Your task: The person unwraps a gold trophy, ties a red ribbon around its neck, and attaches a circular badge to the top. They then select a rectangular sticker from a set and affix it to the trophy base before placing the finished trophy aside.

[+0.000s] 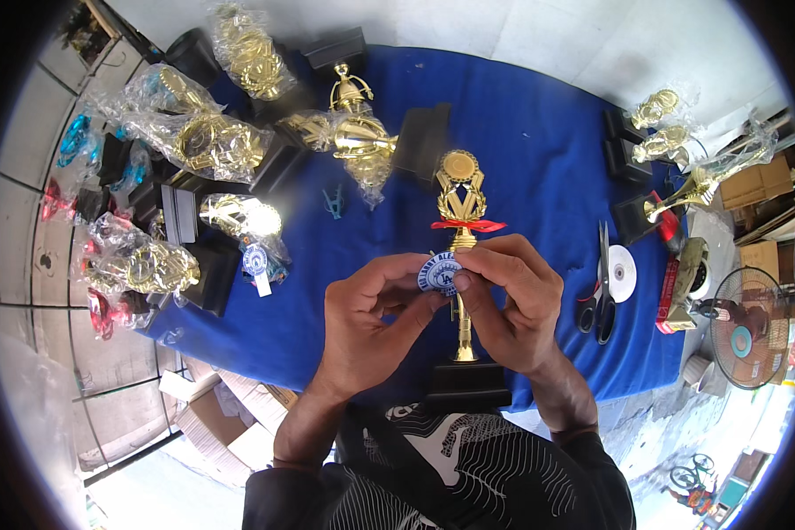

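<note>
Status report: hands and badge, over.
Left grip and right grip pinching round badge. Face toward camera, in front of gold trophy. Fingertips overlap its rim.

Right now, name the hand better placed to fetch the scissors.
The right hand, probably: it is nearer the scissors, while the left hand sits farther across. Both grip the round badge.
</note>
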A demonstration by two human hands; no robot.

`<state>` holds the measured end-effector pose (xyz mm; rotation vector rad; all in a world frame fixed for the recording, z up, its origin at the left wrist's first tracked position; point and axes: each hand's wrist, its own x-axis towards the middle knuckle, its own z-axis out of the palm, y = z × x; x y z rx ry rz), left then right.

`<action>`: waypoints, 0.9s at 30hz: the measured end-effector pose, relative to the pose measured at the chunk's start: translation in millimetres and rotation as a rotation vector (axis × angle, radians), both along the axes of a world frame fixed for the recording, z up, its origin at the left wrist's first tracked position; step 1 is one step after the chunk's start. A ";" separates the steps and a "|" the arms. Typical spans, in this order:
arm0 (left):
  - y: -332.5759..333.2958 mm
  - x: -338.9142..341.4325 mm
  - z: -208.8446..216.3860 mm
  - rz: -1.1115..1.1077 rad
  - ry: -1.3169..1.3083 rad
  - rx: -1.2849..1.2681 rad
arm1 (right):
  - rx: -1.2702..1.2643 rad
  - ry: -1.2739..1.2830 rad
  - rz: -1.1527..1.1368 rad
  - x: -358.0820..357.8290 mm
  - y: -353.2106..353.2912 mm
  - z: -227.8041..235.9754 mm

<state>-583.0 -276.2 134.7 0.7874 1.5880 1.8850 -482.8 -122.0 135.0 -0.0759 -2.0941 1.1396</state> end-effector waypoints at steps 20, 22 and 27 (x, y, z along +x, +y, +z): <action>13.4 12.0 13.6 0.047 0.248 -0.088 | 0.418 0.063 -0.241 13.6 1.9 2.4; 13.3 12.4 14.5 0.043 0.251 -0.085 | 0.428 0.047 -0.248 14.7 2.0 2.4; 13.7 14.2 15.7 0.052 0.283 -0.099 | 0.400 0.077 -0.260 16.5 2.0 1.5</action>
